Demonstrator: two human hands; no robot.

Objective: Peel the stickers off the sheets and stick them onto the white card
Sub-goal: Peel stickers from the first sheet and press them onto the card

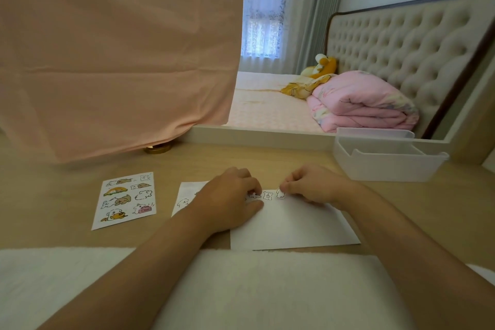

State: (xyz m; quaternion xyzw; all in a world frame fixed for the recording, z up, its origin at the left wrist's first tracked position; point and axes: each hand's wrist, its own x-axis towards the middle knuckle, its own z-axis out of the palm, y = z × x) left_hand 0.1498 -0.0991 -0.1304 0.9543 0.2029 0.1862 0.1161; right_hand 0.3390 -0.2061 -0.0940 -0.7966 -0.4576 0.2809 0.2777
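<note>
At the far edge of the white card [294, 225] on the table [267, 163], the right hand [310, 185] pinches a small sticker [280, 193] in its fingers [288, 185], just right of the left hand [230, 195], whose curled fingers press the card.

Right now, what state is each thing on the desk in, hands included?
white card: flat on the desk, held down by the left hand.
left hand: rests on the card, grip unclear.
right hand: pinches a small sticker at the card's far edge.
bear sticker: stuck flat on the card.
full sticker sheet: flat, untouched.
second sheet: flat, partly under the left hand.
white bin: upright, open-topped.
</note>
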